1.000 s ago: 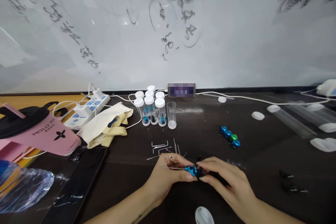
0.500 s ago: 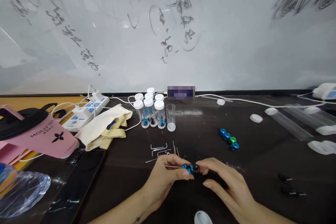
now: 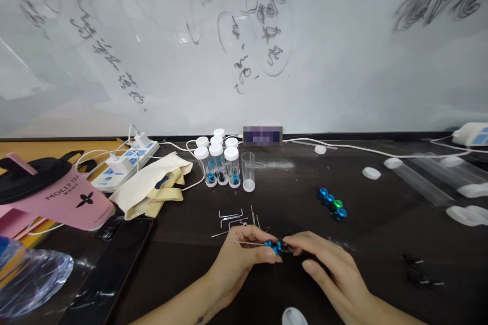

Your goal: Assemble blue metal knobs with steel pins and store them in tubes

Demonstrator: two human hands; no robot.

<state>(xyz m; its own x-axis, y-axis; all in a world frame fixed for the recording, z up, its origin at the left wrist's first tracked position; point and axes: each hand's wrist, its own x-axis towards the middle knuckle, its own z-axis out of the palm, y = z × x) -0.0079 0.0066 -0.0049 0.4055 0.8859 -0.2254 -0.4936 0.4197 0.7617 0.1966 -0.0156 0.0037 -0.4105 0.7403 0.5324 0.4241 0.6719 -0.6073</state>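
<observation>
My left hand [image 3: 241, 263] is closed, with thumb and fingers pinching a small blue metal part [image 3: 273, 247]. A thin metal rod [image 3: 247, 242] runs out leftward from that part, across my fingers. At the part's right end is a small dark piece [image 3: 287, 248], partly covered by fingers. My right hand [image 3: 335, 274] has its fingertips against this dark end, while its thumb stands apart below. Just beyond my left hand lie several L-shaped hex keys [image 3: 231, 215]. Blue metal pieces [image 3: 328, 198] and a green one [image 3: 337, 204] sit in a row farther right.
Several capped clear tubes [image 3: 233, 170] with blue parts inside stand at the back beside an uncapped tube [image 3: 248, 167]. Small black parts [image 3: 419, 277] and white caps [image 3: 371, 173] lie to the right. A phone [image 3: 114, 269], cloth bag [image 3: 147, 183] and pink cup [image 3: 80, 195] occupy the left.
My right thumb has moved slightly right, farther from the dark end piece. My left hand keeps its hold on the blue part in nearly the same place.
</observation>
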